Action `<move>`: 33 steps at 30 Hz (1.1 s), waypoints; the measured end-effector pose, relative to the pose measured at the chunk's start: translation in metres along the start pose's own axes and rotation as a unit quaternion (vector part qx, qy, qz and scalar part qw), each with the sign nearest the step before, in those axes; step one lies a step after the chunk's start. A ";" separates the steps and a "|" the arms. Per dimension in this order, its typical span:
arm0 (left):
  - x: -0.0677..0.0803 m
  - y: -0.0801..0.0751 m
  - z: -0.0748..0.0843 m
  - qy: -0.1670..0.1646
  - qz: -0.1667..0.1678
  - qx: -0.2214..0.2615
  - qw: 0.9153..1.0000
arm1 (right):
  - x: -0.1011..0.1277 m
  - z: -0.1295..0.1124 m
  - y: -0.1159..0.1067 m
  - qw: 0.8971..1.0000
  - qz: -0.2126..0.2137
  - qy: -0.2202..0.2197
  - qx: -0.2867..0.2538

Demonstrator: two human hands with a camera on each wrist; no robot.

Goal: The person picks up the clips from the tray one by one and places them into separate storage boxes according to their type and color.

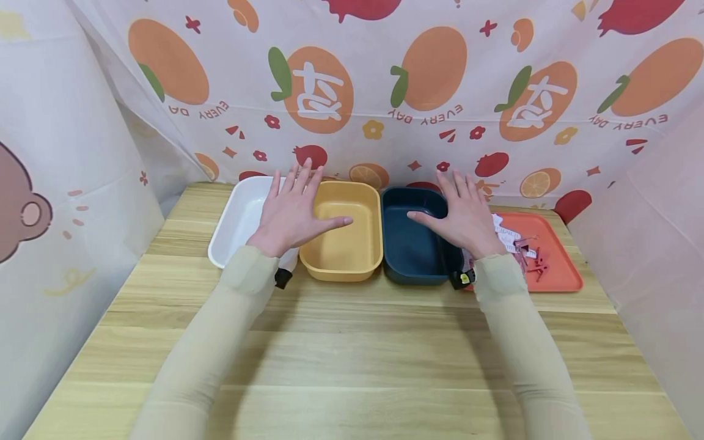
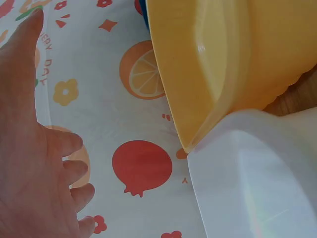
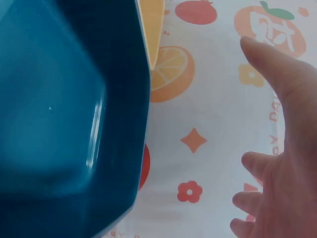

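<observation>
My left hand (image 1: 290, 214) hovers with straight, spread fingers over the gap between a white bin (image 1: 233, 223) and a yellow bin (image 1: 341, 269). Its thumb points right across the yellow bin. My right hand (image 1: 464, 217) is held the same way over the right side of a dark blue bin (image 1: 409, 275), thumb pointing left. Neither hand holds anything. In the left wrist view the yellow bin (image 2: 198, 74) and white bin (image 2: 237, 173) stand side by side. The right wrist view shows the blue bin's smooth inside (image 3: 44, 119), with nothing in the part that shows.
An orange-red tray (image 1: 561, 269) at the right holds a white printed strip (image 1: 508, 238) and several small dark red clips (image 1: 539, 266), partly hidden by my right arm. A fruit-print curtain (image 1: 368, 140) rises behind the bins. Wooden tabletop (image 1: 352, 354) stretches in front.
</observation>
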State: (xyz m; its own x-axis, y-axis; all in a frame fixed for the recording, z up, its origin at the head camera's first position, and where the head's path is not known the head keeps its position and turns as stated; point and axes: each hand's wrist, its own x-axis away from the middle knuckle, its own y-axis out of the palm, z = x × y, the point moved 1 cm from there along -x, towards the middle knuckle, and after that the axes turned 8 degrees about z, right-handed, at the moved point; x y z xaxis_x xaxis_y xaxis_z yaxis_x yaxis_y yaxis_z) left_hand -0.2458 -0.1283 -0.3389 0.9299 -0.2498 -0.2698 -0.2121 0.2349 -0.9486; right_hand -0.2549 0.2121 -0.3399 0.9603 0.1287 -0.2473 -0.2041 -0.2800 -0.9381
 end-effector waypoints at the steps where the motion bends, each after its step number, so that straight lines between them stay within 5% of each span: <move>1: 0.001 -0.001 0.000 0.000 0.000 0.002 1.000 | 0.001 0.001 -0.001 1.000 0.001 -0.001 -0.003; 33: 0.040 -0.007 -0.040 -0.006 0.004 0.011 1.000 | 0.025 0.044 -0.017 0.997 0.020 0.054 -0.047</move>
State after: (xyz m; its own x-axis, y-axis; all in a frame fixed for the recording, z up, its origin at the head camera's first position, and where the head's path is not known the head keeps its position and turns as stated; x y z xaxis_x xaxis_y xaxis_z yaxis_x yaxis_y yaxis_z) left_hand -0.2194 -0.1774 -0.3497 0.9315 -0.2371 -0.2757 -0.2135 0.2569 -0.9425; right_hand -0.2358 0.2616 -0.3405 0.9678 0.0140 -0.2515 -0.2285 -0.3713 -0.9000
